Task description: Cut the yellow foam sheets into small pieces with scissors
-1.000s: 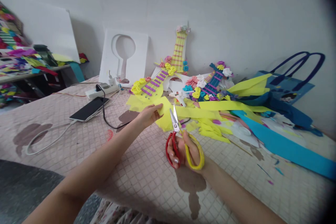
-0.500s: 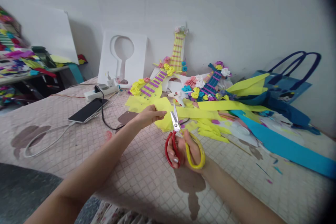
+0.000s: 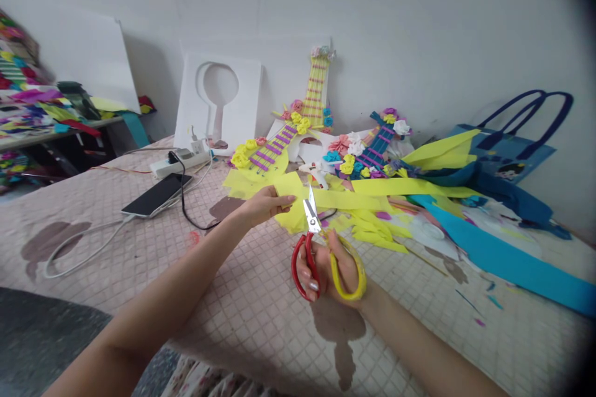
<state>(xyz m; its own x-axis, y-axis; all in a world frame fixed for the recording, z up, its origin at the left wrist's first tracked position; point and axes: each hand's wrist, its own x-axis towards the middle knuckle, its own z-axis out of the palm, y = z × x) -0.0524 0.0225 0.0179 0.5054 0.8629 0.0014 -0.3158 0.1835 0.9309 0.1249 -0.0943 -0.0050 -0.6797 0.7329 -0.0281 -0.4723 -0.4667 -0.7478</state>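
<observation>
My left hand [image 3: 270, 205] pinches a yellow paper strip [image 3: 344, 200] near its left part, thumb pointing right. Scissors [image 3: 313, 223] with one red and one yellow handle are in my right hand [image 3: 330, 267], its fingers through the loops. The blades point away from me, slightly parted, at the strip just right of my left fingertips. More yellow paper lies beneath and behind my left hand. Beyond it stands a guitar-like craft piece [image 3: 274, 147] with purple bars and yellow paper flowers.
A phone [image 3: 157, 195] and a power strip [image 3: 179, 164] with cables lie at the left. Behind are a glue gun [image 3: 318, 172] and a blue craft piece [image 3: 378, 149]. At the right are a long blue strip [image 3: 507, 260], paper scraps and a blue bag [image 3: 516, 149].
The scissor handles have spread slightly wider apart in my right hand. My left hand stays in the same place on the yellow paper.
</observation>
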